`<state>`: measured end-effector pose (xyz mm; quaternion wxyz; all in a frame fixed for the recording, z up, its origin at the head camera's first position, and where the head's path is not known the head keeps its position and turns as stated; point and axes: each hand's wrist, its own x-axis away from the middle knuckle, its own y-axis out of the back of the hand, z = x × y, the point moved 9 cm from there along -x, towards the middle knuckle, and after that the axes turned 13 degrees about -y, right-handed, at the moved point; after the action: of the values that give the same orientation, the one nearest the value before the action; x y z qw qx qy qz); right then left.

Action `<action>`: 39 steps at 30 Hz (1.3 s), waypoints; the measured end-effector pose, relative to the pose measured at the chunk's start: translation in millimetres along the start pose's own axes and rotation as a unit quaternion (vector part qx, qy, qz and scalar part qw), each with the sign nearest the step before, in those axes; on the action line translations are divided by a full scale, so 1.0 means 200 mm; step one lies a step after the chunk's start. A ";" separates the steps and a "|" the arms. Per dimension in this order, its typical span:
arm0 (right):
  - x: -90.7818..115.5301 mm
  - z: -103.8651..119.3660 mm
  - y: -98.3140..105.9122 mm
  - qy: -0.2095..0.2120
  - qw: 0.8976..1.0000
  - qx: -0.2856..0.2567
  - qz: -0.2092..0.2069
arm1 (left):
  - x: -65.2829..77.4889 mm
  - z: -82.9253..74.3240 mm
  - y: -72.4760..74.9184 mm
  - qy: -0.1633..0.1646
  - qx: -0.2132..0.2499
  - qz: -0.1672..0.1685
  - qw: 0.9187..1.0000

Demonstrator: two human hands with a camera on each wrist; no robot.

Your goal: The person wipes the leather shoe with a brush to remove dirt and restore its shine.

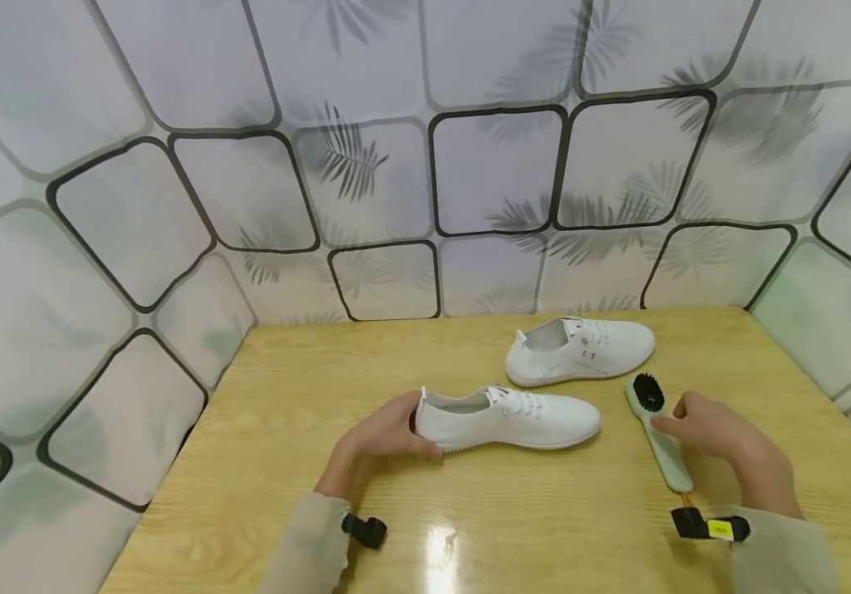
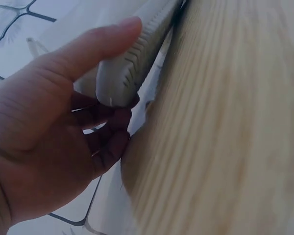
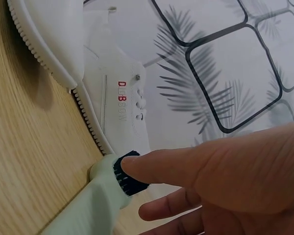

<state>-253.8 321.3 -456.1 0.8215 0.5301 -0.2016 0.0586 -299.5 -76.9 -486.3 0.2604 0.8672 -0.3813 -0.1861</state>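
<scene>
A white lace-up shoe (image 1: 537, 422) lies on the table with its toe to the right. My left hand (image 1: 390, 427) grips it by the heel, and the left wrist view shows the thumb along the ridged sole edge (image 2: 130, 68) with the fingers bent beneath the heel. To the right, a pale green shoe brush (image 1: 665, 452) rests bristles up, a cord loop at its handle end. Over the brush hovers my right hand (image 1: 722, 431), thumb near the dark bristles (image 3: 130, 176) and fingers apart; whether the thumb touches is unclear.
Behind the gripped shoe stands a second white shoe (image 1: 614, 351) with red lettering on its side. The wooden table (image 1: 307, 363) meets patterned wall covering (image 1: 500, 173) at the back and sides. Dark straps (image 1: 366, 530) circle both wrists.
</scene>
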 end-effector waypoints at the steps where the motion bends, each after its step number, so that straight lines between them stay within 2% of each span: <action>1: 0.00 0.00 0.00 0.001 1.000 0.004 0.002 | 0.00 0.00 0.00 -0.001 0.012 -0.002 1.000; 5: 0.00 0.00 0.01 0.006 1.000 0.007 -0.004 | 0.00 0.00 0.01 0.002 0.040 -0.018 0.999; 11: 0.00 -0.01 -0.01 0.000 1.000 0.008 0.013 | 0.03 0.03 -0.01 0.023 0.078 -0.013 0.997; 19: 0.01 -0.02 -0.01 -0.005 1.000 0.010 0.019 | 0.03 0.05 -0.04 0.014 0.107 0.002 0.994; 30: 0.00 -0.03 0.00 0.001 1.000 0.002 0.017 | 0.02 0.03 -0.03 -0.001 0.154 0.004 0.988; 34: 0.00 -0.04 -0.01 0.002 1.000 0.004 0.016 | 0.02 0.03 -0.03 -0.004 0.155 0.007 0.988; 39: 0.00 -0.03 -0.01 0.004 1.000 0.011 0.014 | 0.03 0.04 -0.04 0.010 0.143 0.014 0.990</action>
<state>-251.7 326.6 -460.8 0.8156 0.5359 -0.2052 0.0747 -295.1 -79.8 -497.4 0.1399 0.8920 -0.4135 -0.1171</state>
